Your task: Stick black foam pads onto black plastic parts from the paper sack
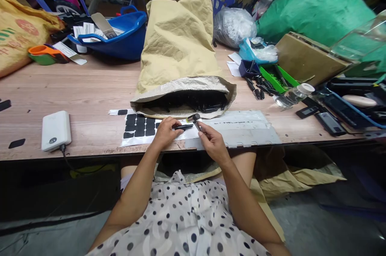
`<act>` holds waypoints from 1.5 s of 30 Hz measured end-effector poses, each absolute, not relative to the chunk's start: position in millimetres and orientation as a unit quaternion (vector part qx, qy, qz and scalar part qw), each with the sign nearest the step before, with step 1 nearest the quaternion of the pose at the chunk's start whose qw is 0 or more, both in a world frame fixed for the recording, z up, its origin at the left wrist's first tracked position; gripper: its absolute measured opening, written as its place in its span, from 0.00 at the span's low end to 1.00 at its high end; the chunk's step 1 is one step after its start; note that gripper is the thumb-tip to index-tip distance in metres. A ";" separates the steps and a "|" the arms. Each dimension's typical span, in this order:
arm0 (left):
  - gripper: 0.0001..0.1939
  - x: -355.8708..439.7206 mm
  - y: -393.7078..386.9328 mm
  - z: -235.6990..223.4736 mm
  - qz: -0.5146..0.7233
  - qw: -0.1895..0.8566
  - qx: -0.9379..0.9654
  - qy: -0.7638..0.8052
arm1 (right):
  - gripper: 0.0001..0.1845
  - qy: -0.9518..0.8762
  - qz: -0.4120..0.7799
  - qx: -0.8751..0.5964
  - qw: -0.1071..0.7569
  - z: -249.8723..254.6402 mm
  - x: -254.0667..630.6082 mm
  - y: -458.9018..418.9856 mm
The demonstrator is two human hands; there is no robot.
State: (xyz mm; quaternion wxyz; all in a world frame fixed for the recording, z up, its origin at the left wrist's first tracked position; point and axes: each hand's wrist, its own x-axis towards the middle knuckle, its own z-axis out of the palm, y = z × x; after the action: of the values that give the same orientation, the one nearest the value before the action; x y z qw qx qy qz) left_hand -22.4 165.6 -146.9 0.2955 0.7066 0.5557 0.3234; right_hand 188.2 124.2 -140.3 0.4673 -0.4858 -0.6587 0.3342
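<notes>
While our left hand [164, 132] pinches a slim black plastic strip [183, 127] flat against the near edge of the wooden worktable [87, 95], our right hand [212, 141] is closed around a small dark-handled tool with a rounded grey head [194, 119], its head just above the strip. Both lie before the open mouth of the crumpled tan paper sack [177, 43]. A white sheet of black square pads [139, 125] sits just left of our left hand, a white power bank [56, 130] well apart.

Sack [181, 43] contents in deep shadow, small black part [183, 127] half hidden under left hand [165, 132]
</notes>
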 end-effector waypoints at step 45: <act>0.09 -17.4 162.2 -150.7 0.339 0.234 0.713 0.567 | 0.26 -0.520 0.402 -0.551 0.514 -140.2 202.4 140.4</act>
State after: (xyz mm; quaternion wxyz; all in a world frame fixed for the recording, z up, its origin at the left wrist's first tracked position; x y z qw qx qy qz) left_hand -17.4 162.2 -150.7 0.2343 0.7134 0.5670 0.3387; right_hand 202.4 140.4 -140.2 0.5144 -0.5507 -0.5200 0.4021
